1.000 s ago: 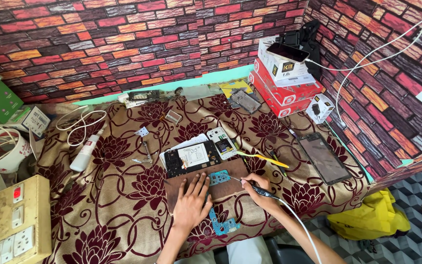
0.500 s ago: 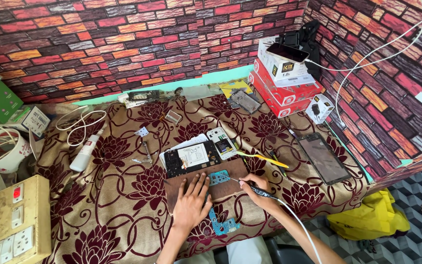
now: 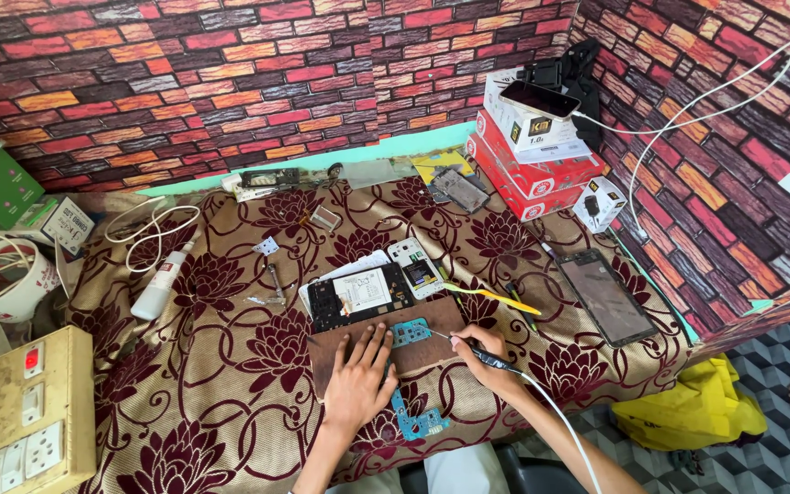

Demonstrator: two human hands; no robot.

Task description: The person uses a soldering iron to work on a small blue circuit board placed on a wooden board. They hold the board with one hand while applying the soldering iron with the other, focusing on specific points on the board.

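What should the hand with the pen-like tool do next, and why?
Probably ease the soldering iron tip a little left onto the blue circuit board. The right hand points it at the board's right edge, and the left hand lies flat on the brown board beside it.

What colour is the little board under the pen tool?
Blue-green circuit board, best seen in the head view.

Left hand (image 3: 358,380) hides part of the brown board (image 3: 386,343)
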